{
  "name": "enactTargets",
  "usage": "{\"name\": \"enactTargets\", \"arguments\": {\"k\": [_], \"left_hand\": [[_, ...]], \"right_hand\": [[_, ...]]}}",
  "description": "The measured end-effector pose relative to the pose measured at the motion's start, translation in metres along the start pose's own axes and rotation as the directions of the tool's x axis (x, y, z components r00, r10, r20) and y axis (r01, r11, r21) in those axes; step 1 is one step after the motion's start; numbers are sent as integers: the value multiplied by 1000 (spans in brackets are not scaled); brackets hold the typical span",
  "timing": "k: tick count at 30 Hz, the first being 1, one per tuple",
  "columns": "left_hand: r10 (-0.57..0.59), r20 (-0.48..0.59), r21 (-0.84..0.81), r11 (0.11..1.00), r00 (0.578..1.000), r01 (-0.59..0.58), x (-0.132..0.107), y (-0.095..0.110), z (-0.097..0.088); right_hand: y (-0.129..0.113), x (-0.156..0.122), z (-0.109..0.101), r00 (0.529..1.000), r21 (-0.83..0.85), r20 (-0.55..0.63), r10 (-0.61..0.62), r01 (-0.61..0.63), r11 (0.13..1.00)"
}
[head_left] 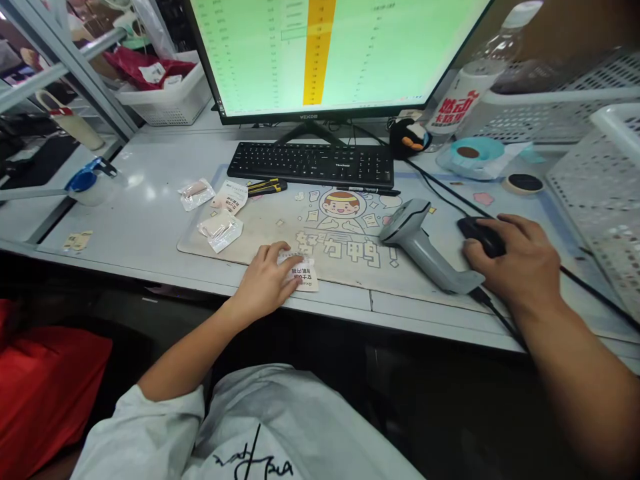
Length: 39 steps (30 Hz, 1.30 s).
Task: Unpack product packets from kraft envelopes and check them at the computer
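My left hand (pixel 266 281) lies at the desk mat's front edge with its fingers spread over a small printed paper tag (pixel 309 276), partly covering it. To the right, my right hand (pixel 523 263) wraps round a black computer mouse (pixel 481 236). A grey barcode scanner (pixel 425 253) lies on the mat (pixel 260 230) just left of that hand, its cable running under the wrist. Left of the keyboard's front are another printed tag (pixel 231 197) and two small clear packets, one (pixel 196 194) farther back and one (pixel 221 229) nearer.
A black keyboard (pixel 310 165) stands below a lit monitor (pixel 340 53). Yellow-black box cutters (pixel 267 187) and a pen (pixel 369 191) lie before it. At the right are a bottle (pixel 467 87), a tape roll (pixel 477 155) and white baskets (pixel 600 173). Red fabric (pixel 45 387) shows lower left.
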<state>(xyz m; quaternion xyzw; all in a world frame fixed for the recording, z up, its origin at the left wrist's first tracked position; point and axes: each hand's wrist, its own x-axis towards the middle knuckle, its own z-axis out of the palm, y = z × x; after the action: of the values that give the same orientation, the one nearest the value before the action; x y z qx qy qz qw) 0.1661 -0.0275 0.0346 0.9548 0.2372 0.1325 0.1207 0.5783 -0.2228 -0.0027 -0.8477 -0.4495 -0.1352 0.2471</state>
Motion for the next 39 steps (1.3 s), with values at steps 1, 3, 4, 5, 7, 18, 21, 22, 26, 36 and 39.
{"name": "enactTargets", "arguments": {"k": [1,3,4,5,7,18,21,22,26,36,39], "left_hand": [[0,7,33,999,1000,-1,2,0,-2],[13,58,110,994,998,-20,6,1,-10],[29,100,149,988,995,-44,8,2,-14],[52,147,186,979,988,-79,11,3,-19],[104,238,245,956,966,-163,17,7,-25],[146,101,182,970,984,-162,3,38,7],[129,45,148,980,991,-135,-5,37,16],[133,44,142,980,990,-138,-8,35,17],[184,88,128,973,979,-194,-16,27,13],[201,114,32,978,973,-206,-22,20,18],[204,96,18,978,974,-206,-23,19,21]], "right_hand": [[0,0,0,1000,3,-3,-5,5,1000],[-1,-1,-1,1000,8,-12,-6,6,1000],[-2,-1,-1,1000,12,-15,-7,7,1000],[-2,-1,-1,1000,15,-17,-10,10,1000],[-4,0,-1,1000,22,-19,-10,11,1000],[-3,0,-1,1000,4,-9,-10,10,1000],[-3,0,-2,1000,-1,-8,-9,9,1000],[-3,0,-2,1000,-4,-6,-9,9,1000],[-4,-1,-3,1000,-25,1,-21,21,999],[1,1,0,1000,-43,-20,-4,3,999],[1,1,0,1000,-55,-25,-5,4,999]]}}
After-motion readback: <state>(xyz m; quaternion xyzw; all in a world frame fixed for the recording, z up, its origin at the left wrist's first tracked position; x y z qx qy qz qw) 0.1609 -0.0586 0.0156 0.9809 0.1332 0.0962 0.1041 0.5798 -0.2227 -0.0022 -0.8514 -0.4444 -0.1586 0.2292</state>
